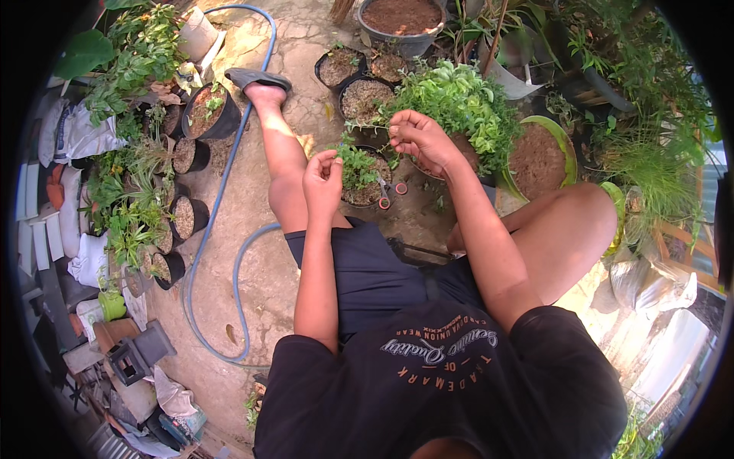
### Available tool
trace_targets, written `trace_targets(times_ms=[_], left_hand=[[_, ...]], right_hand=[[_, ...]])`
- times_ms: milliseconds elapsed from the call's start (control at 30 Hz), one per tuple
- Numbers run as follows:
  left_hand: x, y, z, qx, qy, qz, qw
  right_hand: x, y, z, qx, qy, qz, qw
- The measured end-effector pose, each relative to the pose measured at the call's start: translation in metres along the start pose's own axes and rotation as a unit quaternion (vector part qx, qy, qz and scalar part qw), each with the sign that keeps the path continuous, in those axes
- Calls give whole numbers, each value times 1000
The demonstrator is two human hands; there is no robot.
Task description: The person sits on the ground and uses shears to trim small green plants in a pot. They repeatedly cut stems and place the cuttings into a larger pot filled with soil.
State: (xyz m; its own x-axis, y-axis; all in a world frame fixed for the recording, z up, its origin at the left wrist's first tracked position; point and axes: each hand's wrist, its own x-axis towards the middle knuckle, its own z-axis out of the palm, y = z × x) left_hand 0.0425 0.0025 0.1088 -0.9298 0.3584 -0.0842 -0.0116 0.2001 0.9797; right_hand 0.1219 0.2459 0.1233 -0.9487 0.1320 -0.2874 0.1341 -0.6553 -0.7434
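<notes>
My left hand (323, 179) is beside a leafy green plant (358, 166) in a black pot, thumb and forefinger together; whether a stem lies between them is too small to tell. To the right and slightly higher, my right hand (421, 137) has curled fingers pinched on a thin green stem (375, 125). Small scissors (385, 192) with black and orange handle rings lie over the near right edge of that pot. A large bushy plant (453, 94) with light green leaves stands just beyond my right hand.
Black pots of pale, grainy material (365, 98) stand ahead. A lime-green pot of brown soil (539, 155) is at right, a grey tub of soil (401, 17) at the top. A blue hose (215, 201) curves over the concrete floor. Potted plants (135, 229) line the left.
</notes>
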Motion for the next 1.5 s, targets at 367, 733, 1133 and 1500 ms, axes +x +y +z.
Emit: trace_targets(times_ms=[367,733,1133,1500], left_hand=[[5,57,29,-129,-50,32,990],[9,64,35,-110,-50,50,991],[9,72,29,-110,-75,45,990],[9,76,34,-86,-105,35,990]], right_hand=[[-2,9,14,-3,-61,30,998],[-5,6,13,-35,-123,15,992],[-30,-11,1,-469,-62,132,871],[-28,-22,8,-403,-65,-1,913]])
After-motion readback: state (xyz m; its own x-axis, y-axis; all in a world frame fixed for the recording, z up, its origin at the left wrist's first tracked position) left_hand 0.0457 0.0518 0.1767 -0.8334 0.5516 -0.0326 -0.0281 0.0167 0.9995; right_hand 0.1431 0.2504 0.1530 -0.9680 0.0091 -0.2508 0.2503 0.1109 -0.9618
